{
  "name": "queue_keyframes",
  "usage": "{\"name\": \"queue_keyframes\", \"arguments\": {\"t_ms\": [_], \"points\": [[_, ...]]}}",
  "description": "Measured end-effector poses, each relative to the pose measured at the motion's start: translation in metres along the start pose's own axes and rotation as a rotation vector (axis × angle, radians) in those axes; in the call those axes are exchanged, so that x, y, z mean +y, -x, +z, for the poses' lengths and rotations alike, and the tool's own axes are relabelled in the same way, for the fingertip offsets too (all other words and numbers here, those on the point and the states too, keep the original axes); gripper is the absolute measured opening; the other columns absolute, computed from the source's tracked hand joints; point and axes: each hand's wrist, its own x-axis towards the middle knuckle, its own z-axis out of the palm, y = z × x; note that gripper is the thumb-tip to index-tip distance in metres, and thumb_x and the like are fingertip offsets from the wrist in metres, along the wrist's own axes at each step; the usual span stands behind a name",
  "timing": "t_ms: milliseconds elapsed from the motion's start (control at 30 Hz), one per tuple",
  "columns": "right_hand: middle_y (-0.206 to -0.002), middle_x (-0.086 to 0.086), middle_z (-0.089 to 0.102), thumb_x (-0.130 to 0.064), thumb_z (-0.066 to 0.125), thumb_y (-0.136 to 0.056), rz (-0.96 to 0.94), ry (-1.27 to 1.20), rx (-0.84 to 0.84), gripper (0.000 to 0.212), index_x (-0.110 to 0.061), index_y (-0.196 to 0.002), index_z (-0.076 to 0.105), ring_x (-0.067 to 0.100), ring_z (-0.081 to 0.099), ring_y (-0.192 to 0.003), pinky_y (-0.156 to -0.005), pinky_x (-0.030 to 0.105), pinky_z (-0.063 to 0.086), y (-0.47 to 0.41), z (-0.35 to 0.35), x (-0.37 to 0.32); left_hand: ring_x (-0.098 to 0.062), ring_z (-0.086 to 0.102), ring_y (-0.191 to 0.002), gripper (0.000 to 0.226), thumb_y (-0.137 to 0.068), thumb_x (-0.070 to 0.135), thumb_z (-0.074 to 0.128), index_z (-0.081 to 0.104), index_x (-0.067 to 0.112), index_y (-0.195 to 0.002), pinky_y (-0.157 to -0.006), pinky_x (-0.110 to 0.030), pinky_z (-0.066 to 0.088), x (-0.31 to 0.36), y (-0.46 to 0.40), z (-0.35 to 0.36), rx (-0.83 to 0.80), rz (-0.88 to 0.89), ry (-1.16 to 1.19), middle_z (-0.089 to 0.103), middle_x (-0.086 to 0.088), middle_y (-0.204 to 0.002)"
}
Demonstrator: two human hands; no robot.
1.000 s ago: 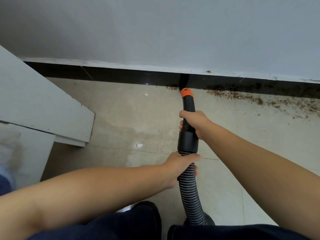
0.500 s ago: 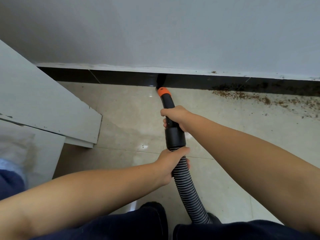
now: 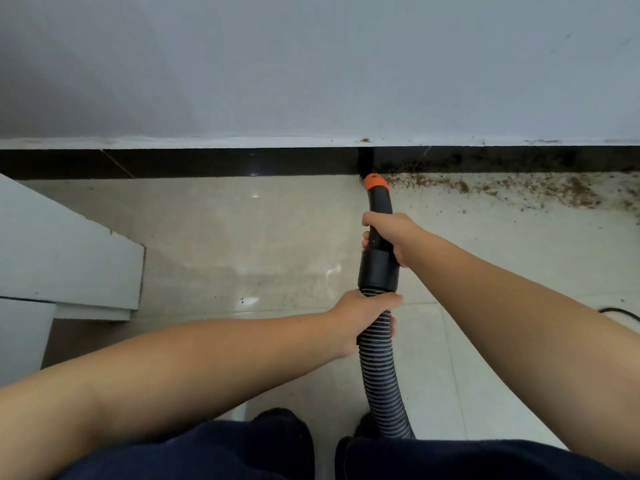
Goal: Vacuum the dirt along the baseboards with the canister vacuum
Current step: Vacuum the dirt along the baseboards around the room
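Observation:
The vacuum's black nozzle (image 3: 380, 206) has an orange tip (image 3: 375, 182) that touches the floor at the foot of the black baseboard (image 3: 225, 163). My right hand (image 3: 391, 235) grips the nozzle just behind the tip. My left hand (image 3: 363, 317) grips the ribbed grey hose (image 3: 382, 375) right below the black cuff. Brown dirt (image 3: 502, 188) lies scattered along the baseboard to the right of the tip. The floor left of the tip shows no such dirt. The canister is out of view.
A white cabinet or door panel (image 3: 69, 258) juts out at the left. A black cord (image 3: 620, 311) lies on the tiles at the right edge. My dark trousers and shoes (image 3: 277, 427) fill the bottom. Pale floor tiles (image 3: 242, 237) spread between cabinet and nozzle.
The nozzle tip swept left along the baseboard half a second ago, then came back right; it now sits at the left end of the dirt strip. Both hands kept their grips.

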Motion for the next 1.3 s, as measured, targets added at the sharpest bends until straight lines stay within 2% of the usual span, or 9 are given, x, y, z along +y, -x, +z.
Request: {"name": "queue_keyframes", "arguments": {"t_ms": [300, 433, 600, 900, 1067, 1167, 1233, 1300], "points": [[-0.066, 0.007, 0.059, -0.010, 0.063, -0.083, 0.024, -0.049, 0.075, 0.015, -0.007, -0.093, 0.052, 0.016, 0.057, -0.048, -0.053, 0.025, 0.054, -0.007, -0.035, 0.001, -0.017, 0.059, -0.051, 0.014, -0.085, 0.016, 0.069, 0.057, 0.010, -0.091, -0.052, -0.024, 0.053, 0.006, -0.013, 0.022, -0.053, -0.025, -0.057, 0.061, -0.007, -0.066], [-0.064, 0.007, 0.059, -0.012, 0.065, -0.081, 0.062, 0.049, -0.020, 0.020, -0.006, -0.096, 0.053, 0.018, 0.057, -0.049, -0.062, 0.032, 0.055, -0.003, -0.044, 0.004, -0.018, 0.058, -0.053, 0.014, -0.086, 0.013, 0.068, 0.055, 0.009, -0.088, -0.052, -0.025, 0.053, -0.002, -0.007, 0.038, -0.085, -0.057, -0.008, 0.059, -0.008, -0.068], [-0.059, 0.006, 0.059, -0.012, 0.064, -0.082, 0.079, 0.160, -0.112, 0.018, -0.006, -0.093, 0.051, 0.018, 0.057, -0.046, -0.056, 0.030, 0.055, 0.004, -0.059, 0.013, -0.018, 0.061, -0.062, 0.014, -0.086, 0.015, 0.068, 0.056, 0.010, -0.092, -0.063, -0.027, 0.054, -0.020, -0.004, 0.062, -0.124, -0.104, 0.047, 0.061, -0.007, -0.073], [-0.057, 0.007, 0.057, -0.009, 0.062, -0.083, 0.047, -0.063, -0.004, 0.019, -0.006, -0.097, 0.050, 0.017, 0.054, -0.044, -0.058, 0.032, 0.053, -0.008, -0.099, 0.016, -0.016, 0.059, -0.056, 0.016, -0.088, 0.016, 0.065, 0.053, 0.008, -0.096, -0.045, -0.020, 0.050, 0.000, -0.009, 0.087, -0.076, -0.091, -0.119, 0.060, -0.007, -0.071], [-0.053, 0.005, 0.059, -0.011, 0.063, -0.081, 0.039, -0.050, -0.085, 0.020, -0.007, -0.096, 0.051, 0.017, 0.057, -0.044, -0.063, 0.033, 0.055, -0.010, -0.096, 0.010, -0.017, 0.059, -0.057, 0.018, -0.088, 0.017, 0.065, 0.053, 0.008, -0.096, -0.052, -0.026, 0.052, 0.007, -0.007, 0.091, -0.026, -0.086, -0.160, 0.060, -0.008, -0.071], [-0.052, 0.004, 0.060, -0.012, 0.064, -0.080, 0.075, -0.030, -0.156, 0.017, -0.008, -0.092, 0.052, 0.016, 0.057, -0.043, -0.061, 0.031, 0.055, -0.004, -0.097, 0.015, -0.017, 0.060, -0.057, 0.019, -0.088, 0.019, 0.066, 0.053, 0.009, -0.097, -0.053, -0.026, 0.054, 0.001, -0.001, 0.093, -0.039, -0.110, -0.168, 0.061, -0.007, -0.071], [-0.051, 0.004, 0.059, -0.011, 0.063, -0.080, 0.102, -0.045, -0.159, 0.016, -0.008, -0.090, 0.051, 0.016, 0.057, -0.042, -0.059, 0.031, 0.054, -0.001, -0.106, 0.021, -0.017, 0.061, -0.059, 0.019, -0.088, 0.019, 0.066, 0.053, 0.009, -0.096, -0.055, -0.027, 0.054, -0.004, 0.002, 0.100, -0.047, -0.121, -0.183, 0.062, -0.006, -0.071], [-0.051, 0.005, 0.058, -0.011, 0.063, -0.081, 0.110, -0.073, -0.122, 0.016, -0.008, -0.091, 0.051, 0.016, 0.056, -0.041, -0.057, 0.030, 0.053, 0.001, -0.123, 0.026, -0.016, 0.060, -0.058, 0.018, -0.088, 0.019, 0.066, 0.053, 0.009, -0.094, -0.051, -0.024, 0.053, -0.008, 0.002, 0.113, -0.061, -0.124, -0.208, 0.061, -0.006, -0.071]]}}
